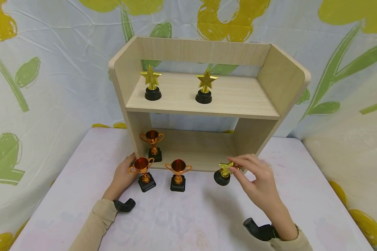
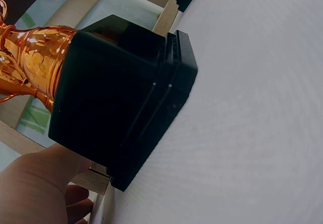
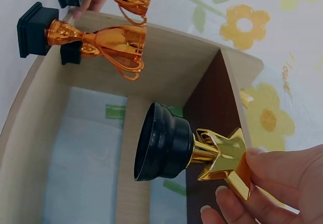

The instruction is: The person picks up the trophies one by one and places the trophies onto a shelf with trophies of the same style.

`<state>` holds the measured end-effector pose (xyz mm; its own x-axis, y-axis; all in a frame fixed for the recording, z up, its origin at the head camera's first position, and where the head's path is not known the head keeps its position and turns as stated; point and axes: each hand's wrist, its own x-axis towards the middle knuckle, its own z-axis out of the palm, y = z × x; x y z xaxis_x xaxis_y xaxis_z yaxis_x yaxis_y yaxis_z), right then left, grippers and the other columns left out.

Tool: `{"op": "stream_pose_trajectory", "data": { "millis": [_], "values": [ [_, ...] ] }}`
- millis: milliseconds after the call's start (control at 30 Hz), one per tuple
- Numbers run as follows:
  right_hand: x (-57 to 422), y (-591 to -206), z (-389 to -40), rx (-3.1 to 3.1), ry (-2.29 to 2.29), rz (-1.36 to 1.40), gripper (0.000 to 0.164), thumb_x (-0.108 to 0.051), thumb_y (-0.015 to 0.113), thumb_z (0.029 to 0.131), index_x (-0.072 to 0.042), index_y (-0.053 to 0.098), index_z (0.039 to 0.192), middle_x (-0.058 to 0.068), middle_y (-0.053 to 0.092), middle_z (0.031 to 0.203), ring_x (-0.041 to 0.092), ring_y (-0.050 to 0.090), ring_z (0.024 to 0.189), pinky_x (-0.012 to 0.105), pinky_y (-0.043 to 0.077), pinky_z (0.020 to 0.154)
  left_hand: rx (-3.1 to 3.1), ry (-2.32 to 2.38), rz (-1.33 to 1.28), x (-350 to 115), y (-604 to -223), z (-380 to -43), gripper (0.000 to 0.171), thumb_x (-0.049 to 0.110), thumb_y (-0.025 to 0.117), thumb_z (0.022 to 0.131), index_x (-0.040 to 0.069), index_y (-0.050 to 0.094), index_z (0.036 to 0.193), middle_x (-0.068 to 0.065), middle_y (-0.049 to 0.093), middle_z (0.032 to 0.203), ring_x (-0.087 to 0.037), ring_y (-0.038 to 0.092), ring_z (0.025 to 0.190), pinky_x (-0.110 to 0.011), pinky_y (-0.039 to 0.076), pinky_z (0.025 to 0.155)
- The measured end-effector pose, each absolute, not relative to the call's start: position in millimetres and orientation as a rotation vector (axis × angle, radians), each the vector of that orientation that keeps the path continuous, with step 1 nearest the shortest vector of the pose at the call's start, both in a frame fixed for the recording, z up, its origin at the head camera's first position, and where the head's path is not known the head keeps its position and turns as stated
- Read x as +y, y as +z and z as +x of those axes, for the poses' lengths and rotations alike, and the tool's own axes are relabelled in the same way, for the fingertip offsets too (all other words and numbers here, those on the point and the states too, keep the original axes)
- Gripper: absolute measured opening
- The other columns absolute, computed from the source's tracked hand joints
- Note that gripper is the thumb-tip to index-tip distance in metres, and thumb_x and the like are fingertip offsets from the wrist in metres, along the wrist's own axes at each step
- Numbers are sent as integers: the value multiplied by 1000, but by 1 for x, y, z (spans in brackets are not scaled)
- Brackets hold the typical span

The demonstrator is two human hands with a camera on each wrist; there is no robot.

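Observation:
My right hand point(image 1: 259, 179) pinches a gold star trophy point(image 1: 226, 168) by its star, tilted with its black base toward the lower left, in front of the shelf's lower right. In the right wrist view, thumb and fingers hold the star's points, and the round base point(image 3: 164, 143) hangs free. At the lower left, my left hand point(image 1: 124, 174) grips the front edge of the shelf's side panel point(image 2: 20, 138), thumb and fingers on either side. A copper cup trophy point(image 1: 143, 167) stands just in front of that hand and partly hides it.
The two-tier wooden shelf point(image 1: 204, 113) carries two gold star trophies, one left point(image 1: 152, 83) and one mid-shelf point(image 1: 205, 87). On its lower tier stands a copper cup trophy point(image 1: 153, 143), at the left. Another cup trophy point(image 1: 178, 174) stands on the white tabletop point(image 1: 188, 219) before the shelf.

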<state>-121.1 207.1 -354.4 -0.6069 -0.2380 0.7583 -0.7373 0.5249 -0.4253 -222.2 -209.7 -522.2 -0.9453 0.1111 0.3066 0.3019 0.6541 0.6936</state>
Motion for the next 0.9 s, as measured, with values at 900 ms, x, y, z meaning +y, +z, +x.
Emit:
{"op": "stream_pose_trajectory", "data": {
  "millis": [900],
  "values": [
    [207,-333,-124,-2051,1030,785,44,19,77,67,1,75,107,6,69,91,11,60,82,13,45,72,-2614,-1145,-363,-210,-526,-223,49,19,69,88,1,59,132,-24,50,143,-45,48,130,-59,31,111]
  ]
}}
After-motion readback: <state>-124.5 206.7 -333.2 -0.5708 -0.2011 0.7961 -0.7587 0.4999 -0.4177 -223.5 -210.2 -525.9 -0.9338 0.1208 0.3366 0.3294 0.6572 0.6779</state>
